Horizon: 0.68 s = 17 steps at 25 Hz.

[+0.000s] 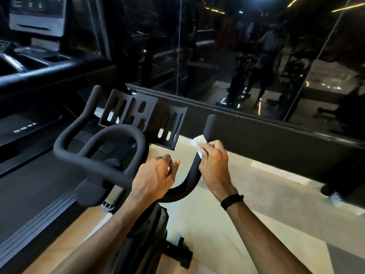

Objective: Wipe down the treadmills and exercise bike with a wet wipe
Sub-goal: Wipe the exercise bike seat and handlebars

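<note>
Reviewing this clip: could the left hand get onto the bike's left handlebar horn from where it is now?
Probably yes. The left hand sits near the handlebar's centre, fingers loosely curled and holding nothing, and the left horn stands bare with nothing between them. The right hand holds the wet wipe on the right horn, well clear.

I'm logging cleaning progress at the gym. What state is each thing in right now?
Wet wipe: crumpled, pressed around the right handlebar arm.
Right hand: grips the wipe against the bar.
Left hand: rests on the bar's curved section, fingers loosely curled.
Exercise bike handlebar: being wiped on its right arm.
Bike tray: holds nothing visible.
Treadmill console: screen dark.
</note>
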Each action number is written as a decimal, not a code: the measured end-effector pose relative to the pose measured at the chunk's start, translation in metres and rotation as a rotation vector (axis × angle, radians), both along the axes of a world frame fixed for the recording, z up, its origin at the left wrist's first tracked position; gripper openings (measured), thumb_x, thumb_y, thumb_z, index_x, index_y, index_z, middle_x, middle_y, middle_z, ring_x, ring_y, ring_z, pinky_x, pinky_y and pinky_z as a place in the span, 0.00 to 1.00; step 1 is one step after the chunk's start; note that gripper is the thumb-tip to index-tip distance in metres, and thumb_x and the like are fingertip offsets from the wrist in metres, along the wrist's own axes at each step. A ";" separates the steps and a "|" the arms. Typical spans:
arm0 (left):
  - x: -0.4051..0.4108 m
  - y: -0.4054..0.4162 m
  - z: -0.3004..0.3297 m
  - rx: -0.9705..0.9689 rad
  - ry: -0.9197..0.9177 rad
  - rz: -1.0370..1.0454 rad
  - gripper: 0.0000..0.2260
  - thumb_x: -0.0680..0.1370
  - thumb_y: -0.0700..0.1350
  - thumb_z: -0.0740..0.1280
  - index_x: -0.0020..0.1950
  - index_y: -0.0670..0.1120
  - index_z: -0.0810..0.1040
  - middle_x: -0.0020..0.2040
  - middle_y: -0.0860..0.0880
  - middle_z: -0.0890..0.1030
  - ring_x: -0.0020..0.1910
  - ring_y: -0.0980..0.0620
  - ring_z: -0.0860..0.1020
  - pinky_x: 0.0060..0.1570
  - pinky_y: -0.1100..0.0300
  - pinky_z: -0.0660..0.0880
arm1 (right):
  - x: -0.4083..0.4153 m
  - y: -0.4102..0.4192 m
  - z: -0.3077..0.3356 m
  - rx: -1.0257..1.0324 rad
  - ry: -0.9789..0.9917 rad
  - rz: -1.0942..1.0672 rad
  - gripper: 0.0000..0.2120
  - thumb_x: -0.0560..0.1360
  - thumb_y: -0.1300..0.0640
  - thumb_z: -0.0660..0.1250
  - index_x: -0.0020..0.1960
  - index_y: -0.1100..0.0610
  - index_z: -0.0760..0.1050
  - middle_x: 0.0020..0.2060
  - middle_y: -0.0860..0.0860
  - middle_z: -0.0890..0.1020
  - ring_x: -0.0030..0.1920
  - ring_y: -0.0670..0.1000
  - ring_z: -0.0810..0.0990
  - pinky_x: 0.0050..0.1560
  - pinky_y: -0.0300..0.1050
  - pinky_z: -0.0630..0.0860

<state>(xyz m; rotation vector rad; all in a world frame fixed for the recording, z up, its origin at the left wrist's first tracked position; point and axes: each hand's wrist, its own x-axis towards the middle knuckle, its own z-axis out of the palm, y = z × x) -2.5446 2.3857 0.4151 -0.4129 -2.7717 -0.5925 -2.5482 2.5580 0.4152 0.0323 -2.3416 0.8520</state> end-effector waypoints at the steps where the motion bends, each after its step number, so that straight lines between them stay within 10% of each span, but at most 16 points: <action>1: 0.002 0.000 0.000 -0.008 0.018 -0.012 0.17 0.84 0.57 0.54 0.41 0.48 0.66 0.37 0.50 0.73 0.41 0.41 0.77 0.37 0.53 0.62 | 0.004 -0.004 0.001 0.002 -0.024 -0.022 0.14 0.78 0.71 0.64 0.61 0.63 0.81 0.47 0.54 0.74 0.50 0.56 0.77 0.53 0.35 0.69; 11: 0.012 -0.018 -0.001 0.034 0.053 -0.211 0.15 0.85 0.52 0.53 0.42 0.47 0.68 0.38 0.44 0.80 0.35 0.42 0.77 0.32 0.54 0.59 | 0.053 -0.073 0.002 -0.007 -0.247 -0.314 0.14 0.78 0.69 0.65 0.59 0.60 0.82 0.57 0.57 0.80 0.61 0.56 0.77 0.64 0.43 0.71; 17: 0.008 -0.025 0.001 0.165 0.014 -0.222 0.18 0.86 0.51 0.51 0.45 0.45 0.74 0.38 0.44 0.76 0.40 0.42 0.77 0.37 0.56 0.62 | 0.099 -0.117 -0.022 -0.145 -0.140 -0.285 0.13 0.76 0.71 0.67 0.53 0.57 0.83 0.45 0.46 0.77 0.47 0.43 0.77 0.54 0.23 0.68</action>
